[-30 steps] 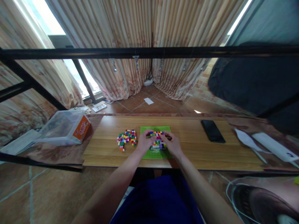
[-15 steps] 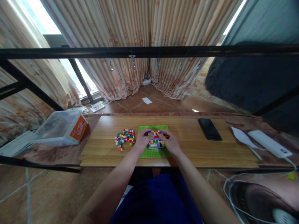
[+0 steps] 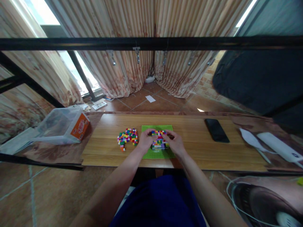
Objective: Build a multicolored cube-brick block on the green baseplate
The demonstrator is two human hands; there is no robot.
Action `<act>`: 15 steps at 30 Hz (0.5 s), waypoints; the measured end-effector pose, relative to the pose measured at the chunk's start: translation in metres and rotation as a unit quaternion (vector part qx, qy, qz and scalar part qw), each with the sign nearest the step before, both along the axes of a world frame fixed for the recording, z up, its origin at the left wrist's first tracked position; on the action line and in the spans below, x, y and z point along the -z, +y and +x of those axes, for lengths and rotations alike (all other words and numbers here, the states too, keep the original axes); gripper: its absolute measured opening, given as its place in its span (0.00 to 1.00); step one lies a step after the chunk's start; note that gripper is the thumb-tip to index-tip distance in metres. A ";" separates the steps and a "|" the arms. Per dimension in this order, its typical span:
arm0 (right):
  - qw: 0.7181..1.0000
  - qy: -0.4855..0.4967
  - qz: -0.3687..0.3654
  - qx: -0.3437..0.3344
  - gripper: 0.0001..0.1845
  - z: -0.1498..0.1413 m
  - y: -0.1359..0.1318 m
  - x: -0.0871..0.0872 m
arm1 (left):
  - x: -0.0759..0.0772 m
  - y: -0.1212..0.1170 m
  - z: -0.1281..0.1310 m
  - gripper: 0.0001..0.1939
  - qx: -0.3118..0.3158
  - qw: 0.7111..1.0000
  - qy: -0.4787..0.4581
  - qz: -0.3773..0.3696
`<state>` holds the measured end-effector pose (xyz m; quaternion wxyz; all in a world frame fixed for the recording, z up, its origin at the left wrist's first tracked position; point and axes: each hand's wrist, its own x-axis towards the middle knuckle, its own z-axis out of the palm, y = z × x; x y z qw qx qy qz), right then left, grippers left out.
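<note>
A block of many-coloured toy bricks (image 3: 160, 145) sits over the green studded baseplate (image 3: 157, 155) in front of me. My left hand (image 3: 146, 140) grips the block from its left side, thumb on the near face and fingers curled behind the far edge. On the opposite side my right hand (image 3: 175, 142) holds it the same way. Both thumbs point inward at the middle of the block. Whether the block is fixed to the baseplate or lifted off it, I cannot tell. Left of the baseplate lies a loose pile of small coloured bricks (image 3: 128, 137).
The wooden table (image 3: 101, 142) carries a black phone (image 3: 216, 130) at the right. A clear plastic box (image 3: 59, 126) with an orange label stands beyond its left end. Past the right end lie paper (image 3: 253, 140) and a white power strip (image 3: 279, 146). A black bar (image 3: 151, 44) crosses ahead.
The view has tilted and shifted slightly, so the whole scene sits a little differently. Both hands keep their hold on the brick block, which appears tipped slightly.
</note>
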<state>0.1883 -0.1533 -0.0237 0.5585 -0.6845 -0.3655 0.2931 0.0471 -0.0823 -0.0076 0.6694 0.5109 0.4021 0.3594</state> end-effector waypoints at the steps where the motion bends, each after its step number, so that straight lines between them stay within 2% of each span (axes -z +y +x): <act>1: 1.000 -0.008 -0.002 0.002 0.27 -0.001 0.000 0.000 | 0.001 0.000 0.000 0.14 -0.001 1.000 0.002 0.008; 6: 0.999 -0.051 0.002 0.013 0.28 -0.005 -0.002 -0.001 | 0.011 -0.003 0.002 0.14 -0.034 0.996 0.027 0.080; 11: 1.000 0.000 0.025 -0.002 0.29 -0.008 -0.007 0.002 | 0.015 -0.006 -0.001 0.17 -0.033 0.993 0.026 0.114; 15: 0.997 0.034 0.048 0.059 0.33 0.003 -0.020 0.005 | 0.014 -0.008 -0.015 0.22 -0.059 0.991 0.039 0.117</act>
